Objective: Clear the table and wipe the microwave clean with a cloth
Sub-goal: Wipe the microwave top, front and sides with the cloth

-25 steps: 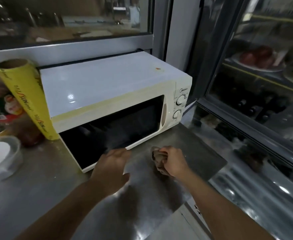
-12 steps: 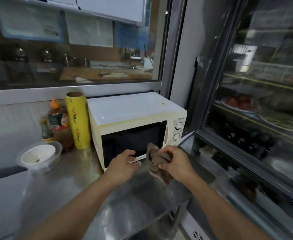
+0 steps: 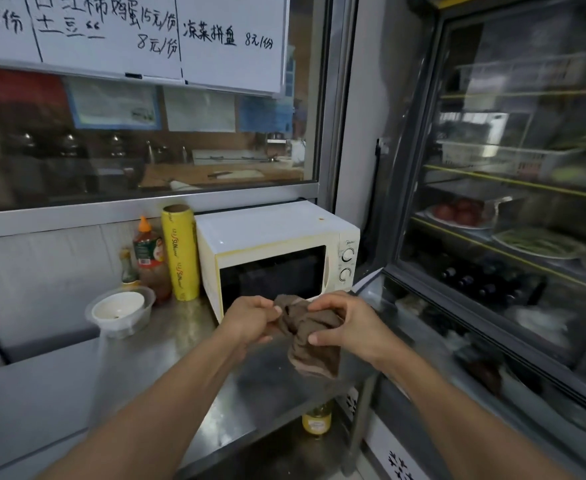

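Two hands share one brown cloth (image 3: 310,332) — the left hand (image 3: 250,318) pinches its upper edge with curled fingers (image 3: 273,310), and the right hand (image 3: 348,327) has fingers (image 3: 322,304) bent round the bunched middle, thumb tucked under. The cloth hangs in the air just in front of the microwave (image 3: 277,251) door, a loose tail drooping below the right fingers toward the bench (image 3: 167,344). It looks soft, limp and light, probably a little damp; it will fold to any shape, so I would gather it into a flat pad under the right fingers rather than hold it by a corner, or the tail may drag.

Beyond the fingers the microwave's top and door are open to reach. To the left of the left fingers a yellow film roll (image 3: 180,252) stands just beside the microwave's side, then a sauce bottle (image 3: 150,258) and a plastic bowl (image 3: 120,311) — these crowd that side and could be tipped. Right of the right fingers the bench ends close by, with a glass-fronted fridge (image 3: 506,209) near, so sweeps that way have little room
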Tool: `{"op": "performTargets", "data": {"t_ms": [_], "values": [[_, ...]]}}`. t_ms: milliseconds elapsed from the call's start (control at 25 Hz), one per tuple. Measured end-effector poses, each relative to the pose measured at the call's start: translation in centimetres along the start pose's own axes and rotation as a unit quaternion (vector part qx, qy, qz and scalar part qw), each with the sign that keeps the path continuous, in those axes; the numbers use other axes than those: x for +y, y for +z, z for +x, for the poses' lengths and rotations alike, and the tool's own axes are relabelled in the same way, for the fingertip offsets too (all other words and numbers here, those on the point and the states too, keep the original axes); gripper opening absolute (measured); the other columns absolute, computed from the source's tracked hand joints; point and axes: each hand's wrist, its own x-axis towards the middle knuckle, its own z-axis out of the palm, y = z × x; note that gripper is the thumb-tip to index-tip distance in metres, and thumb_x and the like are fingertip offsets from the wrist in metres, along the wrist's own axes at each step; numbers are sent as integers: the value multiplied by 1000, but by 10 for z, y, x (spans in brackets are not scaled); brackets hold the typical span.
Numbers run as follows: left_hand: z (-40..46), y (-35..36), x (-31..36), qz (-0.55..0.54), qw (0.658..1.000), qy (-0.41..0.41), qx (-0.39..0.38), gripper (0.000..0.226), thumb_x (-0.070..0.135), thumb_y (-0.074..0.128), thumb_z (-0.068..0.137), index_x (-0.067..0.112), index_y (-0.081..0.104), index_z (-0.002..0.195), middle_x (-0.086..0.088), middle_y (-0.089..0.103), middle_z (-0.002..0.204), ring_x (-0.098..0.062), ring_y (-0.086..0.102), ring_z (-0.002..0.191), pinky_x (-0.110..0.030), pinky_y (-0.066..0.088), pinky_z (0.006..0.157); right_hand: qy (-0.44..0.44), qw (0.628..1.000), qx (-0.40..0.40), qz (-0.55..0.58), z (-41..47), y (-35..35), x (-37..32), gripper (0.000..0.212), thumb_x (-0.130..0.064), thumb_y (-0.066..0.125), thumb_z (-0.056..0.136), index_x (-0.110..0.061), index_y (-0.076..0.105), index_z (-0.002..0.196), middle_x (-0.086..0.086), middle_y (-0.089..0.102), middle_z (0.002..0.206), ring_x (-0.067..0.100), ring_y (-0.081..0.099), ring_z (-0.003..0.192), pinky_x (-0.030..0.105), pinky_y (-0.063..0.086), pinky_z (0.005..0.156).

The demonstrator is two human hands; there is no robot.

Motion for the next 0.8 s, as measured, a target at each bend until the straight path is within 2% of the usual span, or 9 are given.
{"op": "performTargets", "data": {"t_ms": [80,160,200,320,400,520,600,680,800], "values": [[-4,6,3,16,999,9,27,25,9,55,92,16,53,68,-4,55,66,-18,52,64,-26,44,62,1,1000,-1,17,-4,-14,2,24,-6,79,69,-25,69,81,-3,64,104,14,63,98,30,52,90],[-6,15,5,70,995,28,58,27,12,53,93,17,52,66,-3,53,67,-19,49,68,-29,41,67,-7,996,27,-80,-5,-30,9,27,-3,73,75,-29,65,79,-9,64,97,12,61,95,26,50,88],[-8,23,6,96,992,38,74,28,13,52,93,17,51,66,-2,51,67,-17,47,66,-28,38,63,-17,989,40,-141,-5,-41,13,30,-3,72,76,-30,62,83,-10,62,98,11,59,95,23,48,87],[-15,61,13,148,981,63,111,27,13,47,95,17,50,69,1,51,69,-14,47,67,-28,35,58,-45,963,26,-265,-2,-84,29,36,-3,68,78,-21,60,108,-2,53,115,13,54,101,19,40,89],[-20,90,21,174,974,76,124,24,13,44,96,15,51,73,1,53,75,-18,51,80,-27,35,68,-67,948,11,-310,0,-111,41,27,-1,63,79,-12,64,104,4,49,120,19,52,107,15,33,85],[-26,132,27,198,970,83,111,23,21,47,96,11,56,77,-5,59,83,-24,58,89,-26,37,72,-61,961,9,-271,0,-147,59,18,2,53,81,-11,61,90,6,56,104,24,56,98,23,35,71],[-35,153,30,190,976,68,79,24,30,58,91,11,62,77,-4,62,78,-21,60,81,-27,42,69,-31,978,3,-208,3,-170,73,18,-2,52,86,-18,59,87,2,62,95,22,57,91,30,43,72],[-42,164,30,175,981,40,68,22,30,62,89,14,64,73,-3,62,71,-17,58,71,-27,44,65,-18,977,21,-210,8,-185,89,22,-8,51,88,-27,62,82,0,66,93,22,59,88,35,51,75],[-43,167,29,72,984,7,164,31,24,51,95,15,64,68,-6,61,72,-20,56,72,-31,40,69,-14,960,20,-279,9,-191,112,19,-16,52,88,-27,66,85,4,68,94,28,61,90,40,51,79]]}}
